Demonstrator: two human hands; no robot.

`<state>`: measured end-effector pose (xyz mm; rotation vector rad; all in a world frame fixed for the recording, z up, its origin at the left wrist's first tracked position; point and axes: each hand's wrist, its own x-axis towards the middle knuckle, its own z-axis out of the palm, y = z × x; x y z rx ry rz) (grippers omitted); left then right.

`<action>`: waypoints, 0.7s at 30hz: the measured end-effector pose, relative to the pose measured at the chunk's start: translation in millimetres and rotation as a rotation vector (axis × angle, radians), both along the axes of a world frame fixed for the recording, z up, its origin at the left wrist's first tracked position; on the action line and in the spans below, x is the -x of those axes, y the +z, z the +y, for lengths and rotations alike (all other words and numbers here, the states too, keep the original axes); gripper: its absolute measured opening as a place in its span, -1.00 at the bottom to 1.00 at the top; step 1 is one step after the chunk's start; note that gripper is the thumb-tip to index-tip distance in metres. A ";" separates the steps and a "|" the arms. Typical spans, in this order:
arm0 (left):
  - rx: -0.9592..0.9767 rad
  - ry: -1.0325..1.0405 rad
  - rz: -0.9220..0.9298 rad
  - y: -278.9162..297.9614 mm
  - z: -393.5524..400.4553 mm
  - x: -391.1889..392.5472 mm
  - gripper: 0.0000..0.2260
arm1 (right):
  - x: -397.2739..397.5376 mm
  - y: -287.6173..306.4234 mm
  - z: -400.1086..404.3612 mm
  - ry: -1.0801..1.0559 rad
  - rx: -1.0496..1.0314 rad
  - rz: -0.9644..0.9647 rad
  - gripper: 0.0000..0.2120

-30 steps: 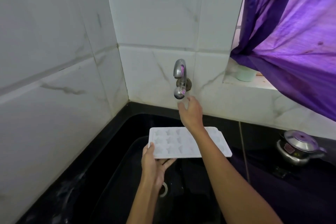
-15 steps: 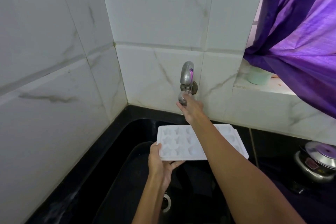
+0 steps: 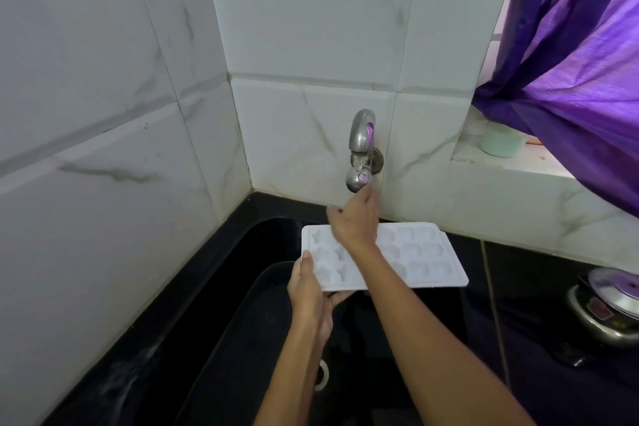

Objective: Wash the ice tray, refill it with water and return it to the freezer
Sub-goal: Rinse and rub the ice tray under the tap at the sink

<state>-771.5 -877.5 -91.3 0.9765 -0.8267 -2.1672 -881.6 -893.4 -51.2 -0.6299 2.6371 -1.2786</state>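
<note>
A white ice tray (image 3: 415,254) with star- and heart-shaped moulds is held level over the black sink (image 3: 221,290), just below the wall tap (image 3: 361,135). My left hand (image 3: 311,294) grips the tray's near left corner, thumb on the rim and fingers underneath. My right hand (image 3: 356,218) reaches over the tray, its fingertips touching the underside of the tap's round knob (image 3: 358,180) while the thumb sticks out to the left. No water stream shows. My right forearm hides the tray's middle.
White marble tiles form the corner behind the sink. A purple curtain (image 3: 570,62) hangs at the right over a ledge with a pale green cup (image 3: 501,143). A steel pressure cooker (image 3: 608,304) sits on the dark counter at the right. The drain (image 3: 321,373) lies below my left wrist.
My right hand rose from above the tray to the tap's knob and stays there. The tray stayed in my left hand under the tap, and my view moved closer.
</note>
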 end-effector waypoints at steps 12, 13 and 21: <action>-0.101 0.021 0.026 -17.6 -1.6 -2.2 -0.58 | -20.4 -35.1 68.4 0.331 -0.619 0.259 -0.14; -0.106 0.012 0.030 -18.5 -1.8 -2.2 -0.58 | -14.0 -33.6 75.1 0.243 -0.643 0.216 -0.09; -0.129 -0.030 0.069 -19.1 10.0 12.2 -0.54 | -42.5 -22.6 62.1 0.454 -0.579 0.358 -0.38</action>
